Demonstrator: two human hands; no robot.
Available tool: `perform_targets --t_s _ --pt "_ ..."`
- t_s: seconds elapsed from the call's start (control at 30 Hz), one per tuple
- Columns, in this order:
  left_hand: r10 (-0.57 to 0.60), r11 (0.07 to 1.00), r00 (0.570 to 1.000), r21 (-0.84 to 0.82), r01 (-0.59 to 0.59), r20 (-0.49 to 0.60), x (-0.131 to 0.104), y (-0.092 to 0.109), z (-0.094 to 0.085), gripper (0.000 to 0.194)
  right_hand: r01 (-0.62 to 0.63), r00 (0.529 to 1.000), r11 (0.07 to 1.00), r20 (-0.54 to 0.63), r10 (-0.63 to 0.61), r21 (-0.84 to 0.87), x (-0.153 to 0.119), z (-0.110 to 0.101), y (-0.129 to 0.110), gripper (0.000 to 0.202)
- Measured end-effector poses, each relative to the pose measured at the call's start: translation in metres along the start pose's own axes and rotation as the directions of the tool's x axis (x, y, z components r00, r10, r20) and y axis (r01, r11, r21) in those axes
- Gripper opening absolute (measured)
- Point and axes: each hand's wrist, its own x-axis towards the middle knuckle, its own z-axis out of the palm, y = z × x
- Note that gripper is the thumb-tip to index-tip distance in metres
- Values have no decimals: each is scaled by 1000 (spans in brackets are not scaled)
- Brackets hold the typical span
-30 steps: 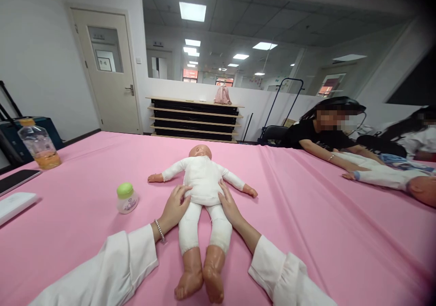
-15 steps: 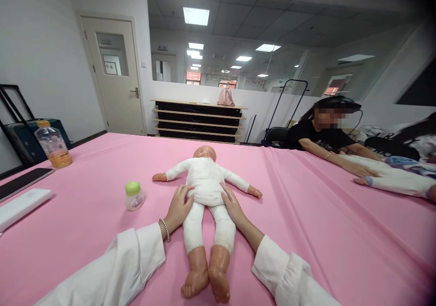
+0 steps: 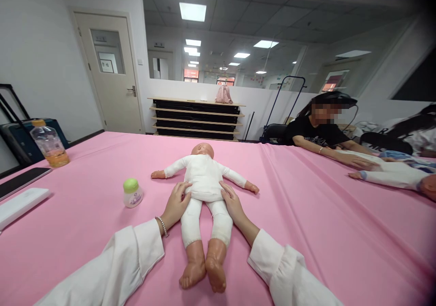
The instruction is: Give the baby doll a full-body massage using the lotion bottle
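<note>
A baby doll with a white cloth body lies on its back on the pink-covered table, its bare feet towards me and its arms spread. My left hand rests against the doll's hip on the left side, fingers stretched out along the waist. On the opposite hip lies my right hand, its fingers also extended over the cloth. Neither hand grasps anything. Left of my left hand stands a small jar with a green lid.
At the left edge are a bottle with an orange cap, a dark flat device and a white oblong case. On the right, a co-worker in black has a hand on another doll.
The whole view has shifted slightly, so everything sits a little higher and further left. Both my hands keep the same places on the doll's hips.
</note>
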Motion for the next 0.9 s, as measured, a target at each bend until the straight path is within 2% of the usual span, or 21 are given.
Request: perform_targets --t_s 0.27,0.37,0.47,0.53,0.6,0.9 --pt "-11 1000 1000 7 11 13 1 -2 0 28 36 999 999 -27 -36 -13 1 0 0 37" --pt "-12 1000 1000 7 12 8 1 -1 0 28 149 988 988 -45 -150 -35 0 0 -2 30" --pt "-1 1000 1000 -7 1 0 1 0 0 29 266 963 962 63 -262 -65 -3 0 -6 28" --pt "1 1000 1000 -11 -1 -1 1 0 0 28 259 956 964 157 -247 -66 -4 0 -7 30" --pt "-3 1000 1000 -9 3 7 0 0 0 28 228 957 971 201 -210 -68 -5 0 -7 31" --pt "-6 1000 999 -6 6 36 1 -5 3 29 236 956 965 205 -209 -117 -6 1 -4 32"
